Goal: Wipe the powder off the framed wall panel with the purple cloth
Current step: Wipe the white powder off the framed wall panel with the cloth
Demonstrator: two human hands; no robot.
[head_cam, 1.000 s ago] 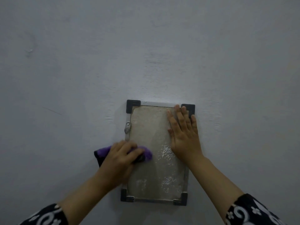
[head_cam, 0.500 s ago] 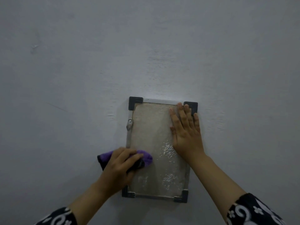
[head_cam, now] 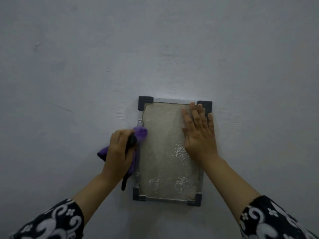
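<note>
The framed wall panel (head_cam: 165,149) is seen at lower centre of the view, with white powder (head_cam: 179,152) scattered over its lower right area. The purple cloth (head_cam: 140,132) is gripped by the left hand (head_cam: 119,150) at the panel's left edge. The right hand (head_cam: 198,133) is pressed flat, fingers straight, on the upper right.

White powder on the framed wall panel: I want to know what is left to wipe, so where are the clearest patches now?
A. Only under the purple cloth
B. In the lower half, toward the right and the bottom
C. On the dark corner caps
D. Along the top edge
B: the white powder speckles the beige framed wall panel beside the right hand's heel and near the bottom edge; the top half looks dull and even.
</note>
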